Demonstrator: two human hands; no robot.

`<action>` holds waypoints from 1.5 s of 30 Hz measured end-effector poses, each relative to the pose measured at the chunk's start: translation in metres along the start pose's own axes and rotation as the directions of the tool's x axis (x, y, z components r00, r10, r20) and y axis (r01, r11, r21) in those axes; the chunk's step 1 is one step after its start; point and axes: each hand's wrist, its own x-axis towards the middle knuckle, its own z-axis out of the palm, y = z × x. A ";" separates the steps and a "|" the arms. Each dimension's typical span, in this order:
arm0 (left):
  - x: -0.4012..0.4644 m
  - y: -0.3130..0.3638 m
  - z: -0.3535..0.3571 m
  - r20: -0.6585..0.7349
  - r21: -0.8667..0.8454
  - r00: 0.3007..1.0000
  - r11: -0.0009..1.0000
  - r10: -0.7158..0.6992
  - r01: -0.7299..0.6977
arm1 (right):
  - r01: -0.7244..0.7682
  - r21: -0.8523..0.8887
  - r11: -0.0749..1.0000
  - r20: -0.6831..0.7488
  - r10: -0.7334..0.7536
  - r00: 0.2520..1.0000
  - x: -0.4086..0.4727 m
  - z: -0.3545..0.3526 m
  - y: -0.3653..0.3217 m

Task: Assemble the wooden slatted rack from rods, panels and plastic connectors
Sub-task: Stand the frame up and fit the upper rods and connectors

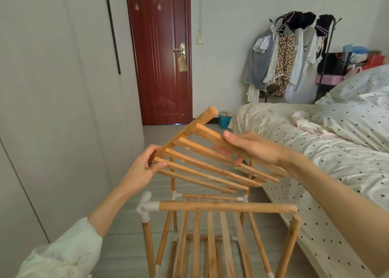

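Floor [130, 246]: grey, tiled, running from the near edge toward the door at 12 o'clock. The partly built rack [210, 235] stands on it at 6 o'clock, its rod legs upright and joined by white plastic connectors [147, 206]. A small teal box [224, 121] sits on the floor at 12 o'clock, just beside the foot of the bed. Bed [305, 225]: occupies the 3 o'clock side, standing on the floor close beside the rack. A polka-dot cover [315, 151] lies over it, with a rumpled pale cloth [309, 124] on top.
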 end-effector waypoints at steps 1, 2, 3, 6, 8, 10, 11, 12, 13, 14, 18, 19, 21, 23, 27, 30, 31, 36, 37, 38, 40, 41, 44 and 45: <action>0.000 0.000 -0.002 -0.006 -0.007 1.000 1.000 0.007 -0.007 | 0.040 -0.037 0.998 0.039 -0.039 0.998 0.000 -0.001 -0.003; 0.001 -0.002 -0.003 -0.011 -0.004 1.000 1.000 0.011 -0.011 | 0.077 -0.075 0.994 0.080 -0.071 0.994 -0.002 -0.002 -0.008; 0.001 -0.004 -0.004 -0.018 0.010 1.000 1.000 0.013 -0.013 | 0.098 -0.110 0.989 0.111 -0.085 0.990 -0.002 -0.003 -0.011; 0.001 -0.012 -0.003 -0.090 0.067 0.996 0.998 0.018 -0.012 | 0.122 -0.167 0.978 0.176 -0.092 0.980 0.001 0.006 -0.014; 0.004 -0.015 0.001 -0.212 0.077 0.977 0.997 0.008 0.008 | 0.148 -0.200 0.968 0.158 -0.117 0.980 0.006 0.020 -0.011; 0.009 -0.019 0.004 -0.264 0.010 0.958 0.993 -0.108 0.115 | 0.241 -0.279 0.929 0.115 -0.217 0.969 0.013 0.032 -0.008; 0.013 -0.022 0.005 -0.224 -0.058 0.950 0.976 -0.217 0.209 | 0.266 -0.326 0.907 0.083 -0.253 0.964 0.016 0.035 -0.007; 0.015 -0.023 0.005 -0.175 -0.153 0.920 0.933 -0.350 0.326 | 0.271 -0.376 0.886 0.053 -0.271 0.961 0.018 0.037 -0.008; 0.017 -0.025 0.004 -0.136 -0.299 0.871 0.857 -0.473 0.419 | 0.272 -0.424 0.864 0.033 -0.285 0.958 0.019 0.038 -0.007; 0.018 -0.027 0.003 -0.084 -0.491 0.806 0.728 -0.585 0.478 | 0.281 -0.464 0.840 0.031 -0.301 0.953 0.020 0.040 -0.005; 0.018 -0.028 -0.005 0.134 -0.805 0.615 0.276 -0.777 0.524 | 0.362 -0.598 0.715 0.062 -0.409 0.911 0.022 0.056 0.005; 0.019 -0.026 -0.006 0.185 -0.815 0.594 0.216 -0.783 0.538 | 0.386 -0.632 0.672 0.067 -0.449 0.891 0.022 0.060 0.008; 0.015 -0.018 -0.009 0.303 -0.776 0.557 0.139 -0.773 0.616 | 0.443 -0.686 0.577 0.095 -0.533 0.841 0.023 0.066 0.013; 0.012 -0.014 -0.009 0.371 -0.671 0.558 0.201 -0.743 0.714 | 0.491 -0.716 0.496 0.136 -0.592 0.795 0.023 0.071 0.015; 0.010 -0.007 -0.005 0.340 -0.645 0.658 0.343 -0.671 0.683 | 0.516 -0.725 0.455 0.125 -0.651 0.749 0.024 0.072 0.012; 0.013 0.000 -0.006 0.314 -0.675 0.722 0.390 -0.616 0.627 | 0.477 -0.626 0.617 0.053 -0.577 0.815 0.025 0.073 0.003; 0.015 0.000 -0.006 0.276 -0.710 0.734 0.383 -0.621 0.591 | 0.444 -0.586 0.678 0.031 -0.529 0.848 0.025 0.074 0.002; 0.019 -0.010 0.000 0.133 -0.832 0.779 0.357 -0.613 0.424 | 0.171 -0.602 0.780 -0.043 -0.245 0.969 0.042 0.063 0.006; 0.019 -0.010 0.001 0.127 -0.832 0.789 0.368 -0.601 0.414 | 0.136 -0.563 0.815 0.010 -0.158 0.987 0.046 0.062 0.005; 0.019 -0.009 0.002 0.123 -0.832 0.796 0.376 -0.593 0.409 | 0.114 -0.516 0.849 0.070 -0.091 0.993 0.049 0.061 0.004; 0.022 -0.008 0.003 0.120 -0.818 0.804 0.401 -0.583 0.413 | 0.084 -0.464 0.882 0.184 0.003 0.983 0.053 0.062 -0.001; 0.024 -0.008 0.003 0.114 -0.807 0.807 0.420 -0.580 0.416 | 0.075 -0.460 0.885 0.222 0.032 0.974 0.054 0.063 -0.002; 0.031 -0.008 0.002 0.112 -0.761 0.820 0.482 -0.561 0.434 | 0.052 -0.428 0.902 0.197 0.037 0.980 0.060 0.066 -0.002; 0.033 -0.009 0.001 0.111 -0.744 0.820 0.500 -0.562 0.443 | 0.044 -0.403 0.914 0.149 0.018 0.989 0.062 0.068 0.000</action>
